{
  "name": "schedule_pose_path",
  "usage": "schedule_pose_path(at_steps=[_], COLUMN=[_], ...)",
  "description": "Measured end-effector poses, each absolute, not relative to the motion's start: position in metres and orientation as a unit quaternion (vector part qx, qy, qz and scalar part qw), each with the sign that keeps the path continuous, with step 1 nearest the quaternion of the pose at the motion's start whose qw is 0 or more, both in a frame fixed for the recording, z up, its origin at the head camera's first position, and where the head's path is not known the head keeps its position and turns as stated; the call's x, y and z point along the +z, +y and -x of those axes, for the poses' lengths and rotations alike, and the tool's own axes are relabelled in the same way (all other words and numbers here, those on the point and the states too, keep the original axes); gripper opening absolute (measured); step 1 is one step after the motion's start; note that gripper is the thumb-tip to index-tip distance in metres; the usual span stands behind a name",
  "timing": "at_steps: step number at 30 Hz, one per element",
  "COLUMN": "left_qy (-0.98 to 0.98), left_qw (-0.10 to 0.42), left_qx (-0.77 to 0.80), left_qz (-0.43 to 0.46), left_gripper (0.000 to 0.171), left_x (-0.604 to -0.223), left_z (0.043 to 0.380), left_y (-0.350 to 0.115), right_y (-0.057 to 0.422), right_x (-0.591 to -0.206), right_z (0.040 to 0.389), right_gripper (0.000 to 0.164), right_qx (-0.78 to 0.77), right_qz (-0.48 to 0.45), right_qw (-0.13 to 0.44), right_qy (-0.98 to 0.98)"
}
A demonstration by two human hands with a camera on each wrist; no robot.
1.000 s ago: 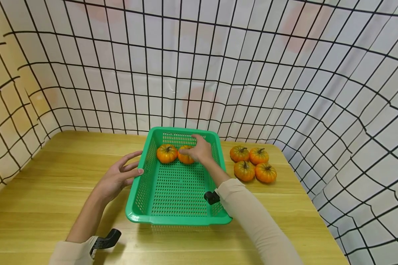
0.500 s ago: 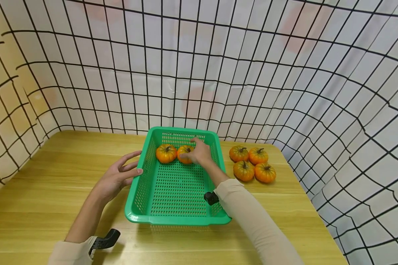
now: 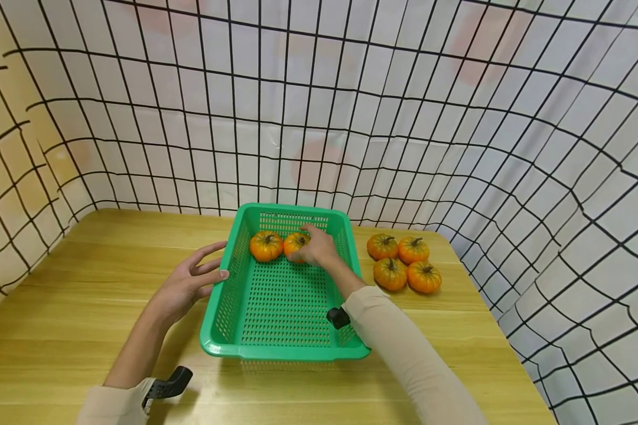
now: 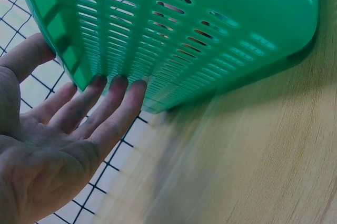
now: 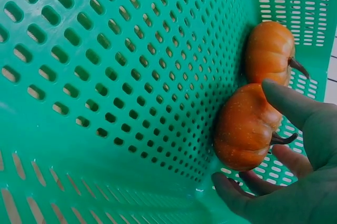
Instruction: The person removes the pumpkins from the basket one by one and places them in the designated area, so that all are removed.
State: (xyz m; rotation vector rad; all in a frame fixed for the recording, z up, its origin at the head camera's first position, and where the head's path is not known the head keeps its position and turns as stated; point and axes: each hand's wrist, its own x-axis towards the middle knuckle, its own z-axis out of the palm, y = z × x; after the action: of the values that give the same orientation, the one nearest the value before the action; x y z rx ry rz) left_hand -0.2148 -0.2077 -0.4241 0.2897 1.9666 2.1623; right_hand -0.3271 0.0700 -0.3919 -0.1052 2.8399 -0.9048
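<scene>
Orange skin shows between thumb and fingers of the right grip [image 3: 321,245], which is spread loosely around a pumpkin [image 5: 242,129]; whether the fingertips press on it I cannot tell. That pumpkin sits on the floor of a green basket [image 3: 289,353], near its far end, its dark stem toward the palm in the right wrist view. Close against it, on the left, is a second pumpkin [image 3: 266,246], stem up. The left grip [image 3: 183,286] rests at the basket's left side, fingers extended along the slotted outer wall, thumb at the rim.

The right sleeve [image 3: 404,354] crosses the basket's right wall and hides part of it. Each wrist carries a black mount [image 3: 172,383]. Four more pumpkins [image 3: 390,275] cluster on the wooden bench [image 3: 111,295], right of the basket. Pale cloth [image 3: 276,106] with a black grid stands behind and on both sides.
</scene>
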Motion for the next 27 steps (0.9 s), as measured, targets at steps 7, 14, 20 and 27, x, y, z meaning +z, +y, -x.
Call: schedule_pose_path(at_steps=[7,14,20,27], left_qy=[0.665,0.664,0.664,0.664], left_qw=[0.102,0.102,0.103,0.103], left_qx=[0.733,0.733,0.733,0.733], left_qz=[-0.1,-0.101,-0.1,-0.105], left_gripper=[0.074,0.073,0.073,0.073], left_x=[-0.4242,-0.4247,-0.4254,-0.4258], left_z=[0.2159,0.2159,0.2157,0.2163], left_y=[-0.208,-0.2078,-0.2076,-0.2075], right_y=[0.0696,0.0688,0.0685,0.0693], right_x=[-0.3932,-0.3935,-0.3931,-0.3936], right_z=[0.3288,0.3289,0.3277,0.3284], right_gripper=[0.078,0.076,0.076,0.076], right_qx=[-0.304,-0.299,-0.3,-0.296], right_qz=[0.033,0.034,0.029,0.035], right_qw=[0.082,0.081,0.086,0.084], right_qy=[0.949,0.95,0.95,0.951])
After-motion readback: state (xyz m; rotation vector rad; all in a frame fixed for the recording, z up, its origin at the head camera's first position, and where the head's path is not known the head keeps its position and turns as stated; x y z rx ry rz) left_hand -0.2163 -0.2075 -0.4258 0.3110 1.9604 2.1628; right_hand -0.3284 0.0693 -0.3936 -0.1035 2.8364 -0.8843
